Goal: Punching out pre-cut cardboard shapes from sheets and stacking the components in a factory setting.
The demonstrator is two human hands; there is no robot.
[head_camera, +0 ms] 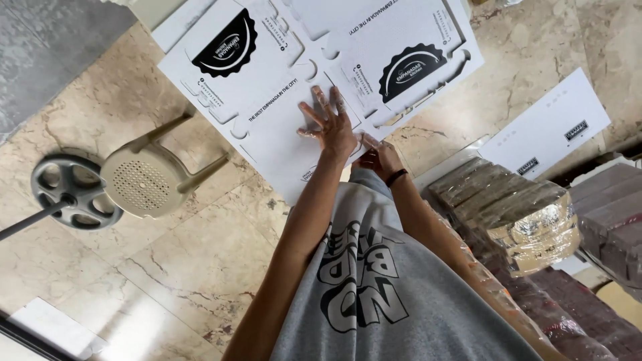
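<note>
The left hand (pixel 331 124) lies flat with its fingers spread wide, pressing on the big white cardboard sheet (pixel 267 134) that lies on the stone floor (pixel 200 254). The right hand (pixel 380 155) pinches the near edge of that sheet with bent fingers. A tan plastic stool (pixel 144 180) sits just beside the sheet, and wrapped brown stacks (pixel 521 214) lie near it too.

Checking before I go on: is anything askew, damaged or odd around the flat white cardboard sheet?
Nothing damaged. The white die-cut sheet lies flat and skewed to the floor tiles, with the left hand spread on it and the right hand at its near edge. A second white sheet lies apart.
</note>
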